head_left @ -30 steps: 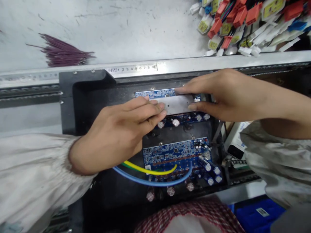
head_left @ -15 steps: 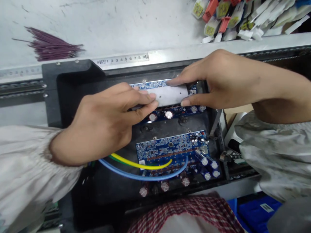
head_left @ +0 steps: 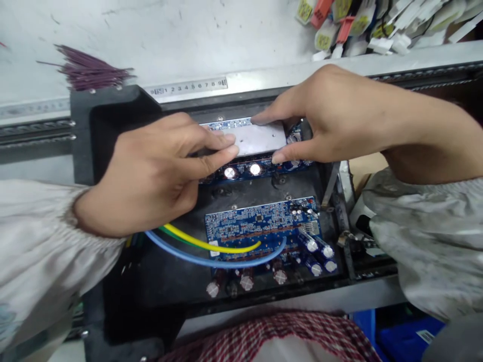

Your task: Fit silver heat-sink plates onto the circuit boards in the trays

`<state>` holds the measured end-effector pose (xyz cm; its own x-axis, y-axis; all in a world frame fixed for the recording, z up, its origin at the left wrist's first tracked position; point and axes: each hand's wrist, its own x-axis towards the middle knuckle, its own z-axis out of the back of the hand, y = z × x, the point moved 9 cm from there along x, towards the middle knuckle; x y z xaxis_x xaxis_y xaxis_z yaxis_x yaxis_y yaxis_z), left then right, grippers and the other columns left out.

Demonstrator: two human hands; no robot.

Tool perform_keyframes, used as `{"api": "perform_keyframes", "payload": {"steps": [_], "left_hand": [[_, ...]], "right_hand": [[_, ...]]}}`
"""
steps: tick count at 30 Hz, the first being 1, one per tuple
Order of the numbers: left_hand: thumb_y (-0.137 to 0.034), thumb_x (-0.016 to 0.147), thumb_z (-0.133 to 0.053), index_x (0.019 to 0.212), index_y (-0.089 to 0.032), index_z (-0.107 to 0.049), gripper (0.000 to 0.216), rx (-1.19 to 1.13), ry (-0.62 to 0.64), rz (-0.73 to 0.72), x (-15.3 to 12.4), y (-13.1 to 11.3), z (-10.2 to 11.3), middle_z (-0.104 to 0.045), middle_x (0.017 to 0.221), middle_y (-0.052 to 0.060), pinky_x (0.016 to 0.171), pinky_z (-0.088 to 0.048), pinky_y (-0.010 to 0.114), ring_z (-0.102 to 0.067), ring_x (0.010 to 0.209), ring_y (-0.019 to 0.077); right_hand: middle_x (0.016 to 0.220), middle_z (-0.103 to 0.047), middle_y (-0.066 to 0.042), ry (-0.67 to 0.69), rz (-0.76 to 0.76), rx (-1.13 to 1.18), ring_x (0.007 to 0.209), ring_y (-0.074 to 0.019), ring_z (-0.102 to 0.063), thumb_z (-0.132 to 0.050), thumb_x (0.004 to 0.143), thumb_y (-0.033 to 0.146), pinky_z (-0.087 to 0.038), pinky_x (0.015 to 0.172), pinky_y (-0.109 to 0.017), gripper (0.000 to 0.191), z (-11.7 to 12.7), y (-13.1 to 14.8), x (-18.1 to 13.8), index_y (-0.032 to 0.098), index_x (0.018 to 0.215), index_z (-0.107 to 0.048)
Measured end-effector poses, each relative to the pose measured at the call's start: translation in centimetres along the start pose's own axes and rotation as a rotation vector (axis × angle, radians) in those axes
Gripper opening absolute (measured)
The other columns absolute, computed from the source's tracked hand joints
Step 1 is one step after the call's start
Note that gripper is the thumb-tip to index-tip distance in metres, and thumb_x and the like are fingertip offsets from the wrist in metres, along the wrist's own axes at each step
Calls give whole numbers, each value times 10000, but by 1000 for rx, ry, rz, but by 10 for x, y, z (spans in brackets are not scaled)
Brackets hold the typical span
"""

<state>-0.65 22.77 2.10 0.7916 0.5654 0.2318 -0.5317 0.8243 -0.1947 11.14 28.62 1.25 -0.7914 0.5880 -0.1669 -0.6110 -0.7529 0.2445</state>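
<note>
A flat silver metal plate (head_left: 260, 139) lies over the upper blue circuit board (head_left: 243, 170). My left hand (head_left: 162, 166) is closed on the plate's left end, thumb and fingers near its face. At the right end, my right hand (head_left: 320, 120) grips the plate between thumb at the lower edge and fingers at the upper edge. Below sits a second blue circuit board (head_left: 260, 218), uncovered, with capacitors along its lower side. A yellow wire (head_left: 226, 249) and a blue wire (head_left: 222, 263) curve from under my left forearm to this lower board.
Both boards sit in a black tray-like fixture (head_left: 181, 291). A bundle of purple wires (head_left: 92, 70) lies at upper left beside a ruler strip (head_left: 188, 88). White and red connectors (head_left: 343, 30) pile at upper right. A blue bin (head_left: 411, 339) is at lower right.
The whole scene has shifted slightly up and left in view. Both hands keep their places on the metal plate, which stays over the upper board.
</note>
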Motion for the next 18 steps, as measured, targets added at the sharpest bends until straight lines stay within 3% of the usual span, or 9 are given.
{"api": "perform_keyframes", "payload": {"steps": [4,11,18], "left_hand": [[-65,813,-421,1255,-227,-589,500,-23,11,25,-2,3,-2,-623,1253,34,895,-515,348,-591,1014,197],[-40,801,-427,1228,-184,-598,482,-11,6,-7,0,-1,-2,-632,1238,46,865,-556,356,-597,1019,206],[-33,817,-410,1217,-144,-596,455,16,-12,0,-1,-4,-1,-633,1239,48,824,-571,366,-605,1026,220]], "right_hand": [[945,-702,-28,-26,-41,-21,826,-208,-635,-654,822,418,-456,750,-343,433,0,1,3,181,1185,-660],[1057,-696,-66,32,-47,-23,963,-246,-639,-638,819,303,-456,803,-349,292,-8,5,2,194,1087,-678],[1120,-666,-96,-7,-82,-37,1043,-258,-626,-547,807,185,-477,825,-353,384,-11,11,-2,157,1184,-616]]}}
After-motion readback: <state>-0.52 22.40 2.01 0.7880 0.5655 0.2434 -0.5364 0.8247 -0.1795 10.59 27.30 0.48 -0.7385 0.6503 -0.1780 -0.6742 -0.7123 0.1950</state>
